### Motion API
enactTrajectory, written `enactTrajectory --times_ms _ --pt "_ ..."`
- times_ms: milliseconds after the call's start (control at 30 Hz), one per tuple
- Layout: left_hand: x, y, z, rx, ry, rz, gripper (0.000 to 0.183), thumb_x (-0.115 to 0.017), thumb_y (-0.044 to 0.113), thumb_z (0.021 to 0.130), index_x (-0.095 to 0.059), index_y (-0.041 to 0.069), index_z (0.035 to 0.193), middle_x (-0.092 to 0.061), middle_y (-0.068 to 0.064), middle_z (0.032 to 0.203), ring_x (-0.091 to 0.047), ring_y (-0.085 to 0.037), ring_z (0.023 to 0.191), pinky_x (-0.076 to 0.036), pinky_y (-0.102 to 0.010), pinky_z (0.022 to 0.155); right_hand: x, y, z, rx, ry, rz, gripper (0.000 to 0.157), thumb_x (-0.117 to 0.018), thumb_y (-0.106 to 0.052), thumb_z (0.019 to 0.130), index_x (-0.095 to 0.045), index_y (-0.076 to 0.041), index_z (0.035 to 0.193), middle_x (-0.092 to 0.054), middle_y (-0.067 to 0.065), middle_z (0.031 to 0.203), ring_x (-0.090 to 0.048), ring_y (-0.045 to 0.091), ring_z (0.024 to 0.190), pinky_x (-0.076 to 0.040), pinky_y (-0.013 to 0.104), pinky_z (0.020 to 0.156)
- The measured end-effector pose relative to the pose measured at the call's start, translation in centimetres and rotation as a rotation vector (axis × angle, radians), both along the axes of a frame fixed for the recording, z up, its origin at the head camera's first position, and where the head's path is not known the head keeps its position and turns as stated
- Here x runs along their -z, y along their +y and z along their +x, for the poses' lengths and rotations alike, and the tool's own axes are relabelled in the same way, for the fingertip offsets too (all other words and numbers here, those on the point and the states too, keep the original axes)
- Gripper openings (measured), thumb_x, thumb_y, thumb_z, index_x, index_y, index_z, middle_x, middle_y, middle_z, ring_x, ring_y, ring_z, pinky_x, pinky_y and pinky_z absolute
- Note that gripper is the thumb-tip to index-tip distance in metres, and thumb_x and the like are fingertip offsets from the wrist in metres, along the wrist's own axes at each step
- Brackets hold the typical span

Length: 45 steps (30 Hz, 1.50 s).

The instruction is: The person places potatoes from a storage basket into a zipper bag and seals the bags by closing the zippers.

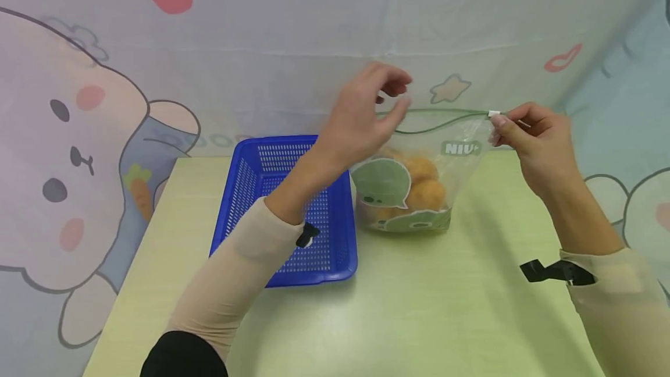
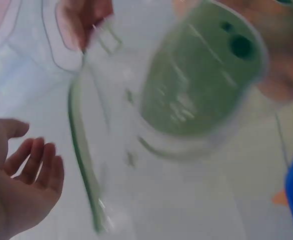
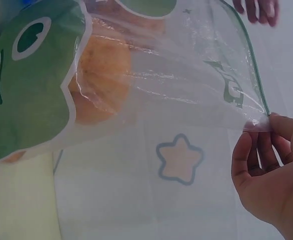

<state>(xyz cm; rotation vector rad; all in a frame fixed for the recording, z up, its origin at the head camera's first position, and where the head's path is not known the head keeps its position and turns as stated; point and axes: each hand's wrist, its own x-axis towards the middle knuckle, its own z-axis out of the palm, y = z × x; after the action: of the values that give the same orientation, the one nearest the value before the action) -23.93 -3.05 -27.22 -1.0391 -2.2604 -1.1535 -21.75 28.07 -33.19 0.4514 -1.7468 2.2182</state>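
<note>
A clear zip bag [image 1: 381,184] with green printing and a green zip line stands upright on the table, holding several round orange-tan items [image 1: 426,195]. My right hand [image 1: 544,144] pinches the bag's top right corner between thumb and fingers, right at a white slider [image 1: 494,113]. In the right wrist view the bag's film [image 3: 186,75] is drawn out toward that pinch. My left hand [image 1: 363,109] hovers by the bag's left top end, fingers loosely bent with nothing between them. A gap shows between the left hand [image 2: 26,185] and the zip edge in the left wrist view.
Left of the bag, a blue perforated plastic basket [image 1: 345,249] sits on the pale yellow-green table [image 1: 419,307], partly hidden under my left forearm. Behind the table hangs a cloth [image 1: 293,28] printed with cartoon figures. Black straps [image 1: 557,272] are at both sleeve cuffs.
</note>
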Motion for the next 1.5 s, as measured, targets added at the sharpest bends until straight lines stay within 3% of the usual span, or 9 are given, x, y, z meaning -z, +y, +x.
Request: enactTrajectory --times_ms 133,267,433,667,800,967,1167,1300,1500 --pt "-1.1 3.8 1.3 0.108 -0.055 -0.19 0.032 -0.067 0.019 0.105 -0.064 0.004 0.133 -0.063 -0.006 0.126 -0.061 -0.015 0.117 -0.044 -0.014 0.101 -0.1 -0.3 0.5 -0.005 0.041 0.033 0.004 -0.066 0.015 0.096 -0.066 0.017 0.093 -0.07 0.014 0.08 -0.067 0.022 0.07 -0.06 0.026 0.072" --pt "-1.2 6.5 1.4 0.106 -0.108 -0.327 0.034 -0.065 0.029 0.107 -0.064 0.01 0.135 -0.061 0.0 0.132 -0.059 -0.009 0.122 -0.038 -0.008 0.101 -0.1 -0.6 1.0 -0.046 0.09 0.077 0.008 -0.064 0.017 0.096 -0.063 0.025 0.098 -0.071 0.015 0.079 -0.067 0.023 0.073 -0.06 0.027 0.074" --pt "-0.4 7.5 0.7 0.103 -0.135 -0.353 0.03 -0.067 0.033 0.106 -0.068 0.013 0.128 -0.063 0.003 0.125 -0.06 -0.007 0.116 -0.041 -0.008 0.097 0.0 -1.2 1.5 -0.101 0.112 0.129 0.01 -0.06 0.02 0.097 -0.062 0.029 0.101 -0.072 0.018 0.08 -0.068 0.024 0.075 -0.059 0.029 0.076" --pt "-0.3 8.1 0.3 0.167 -0.256 -0.342 0.019 -0.066 0.027 0.107 -0.07 0.011 0.116 -0.069 0.005 0.109 -0.063 -0.005 0.099 -0.046 -0.012 0.085 -0.2 -1.5 1.8 -0.101 0.124 0.232 0.01 -0.061 0.016 0.099 -0.063 0.025 0.098 -0.07 0.017 0.08 -0.064 0.024 0.078 -0.056 0.027 0.076" --pt "-0.4 8.1 0.2 0.194 -0.262 -0.365 0.014 -0.061 0.022 0.109 -0.067 0.009 0.113 -0.067 0.002 0.108 -0.061 -0.007 0.099 -0.046 -0.013 0.085 -0.4 -1.5 2.0 -0.086 0.14 0.237 0.009 -0.059 0.016 0.1 -0.062 0.025 0.098 -0.068 0.016 0.082 -0.063 0.024 0.08 -0.055 0.028 0.079" --pt "-0.1 6.6 -0.3 0.182 -0.256 -0.382 0.011 -0.059 0.019 0.108 -0.064 0.01 0.11 -0.066 0.001 0.106 -0.06 -0.009 0.096 -0.046 -0.015 0.084 -0.4 -0.6 1.8 -0.079 0.146 0.154 0.008 -0.059 0.017 0.099 -0.061 0.024 0.102 -0.07 0.014 0.085 -0.065 0.022 0.081 -0.054 0.026 0.081" --pt "0.8 2.8 -1.3 0.169 -0.232 -0.334 0.007 -0.062 0.014 0.106 -0.064 0.008 0.103 -0.065 -0.001 0.097 -0.06 -0.012 0.088 -0.049 -0.022 0.08 0.1 1.3 1.3 -0.03 0.133 -0.016 0.009 -0.058 0.016 0.1 -0.061 0.024 0.104 -0.072 0.016 0.086 -0.067 0.024 0.079 -0.057 0.027 0.079" --pt "1.4 -0.4 -2.1 0.145 -0.27 -0.303 0.005 -0.064 0.013 0.105 -0.065 0.008 0.102 -0.066 -0.002 0.096 -0.061 -0.014 0.087 -0.051 -0.026 0.08 0.7 3.1 1.0 -0.009 0.109 -0.153 0.007 -0.058 0.017 0.099 -0.063 0.022 0.102 -0.071 0.019 0.085 -0.066 0.025 0.079 -0.059 0.028 0.076" --pt "1.6 -3.7 -2.1 0.138 -0.315 -0.292 0.005 -0.064 0.012 0.103 -0.066 0.008 0.102 -0.067 -0.004 0.096 -0.062 -0.014 0.09 -0.052 -0.027 0.082 1.6 5.1 1.1 -0.009 0.087 -0.237 0.007 -0.056 0.021 0.098 -0.063 0.022 0.099 -0.071 0.021 0.085 -0.067 0.027 0.077 -0.059 0.03 0.073"
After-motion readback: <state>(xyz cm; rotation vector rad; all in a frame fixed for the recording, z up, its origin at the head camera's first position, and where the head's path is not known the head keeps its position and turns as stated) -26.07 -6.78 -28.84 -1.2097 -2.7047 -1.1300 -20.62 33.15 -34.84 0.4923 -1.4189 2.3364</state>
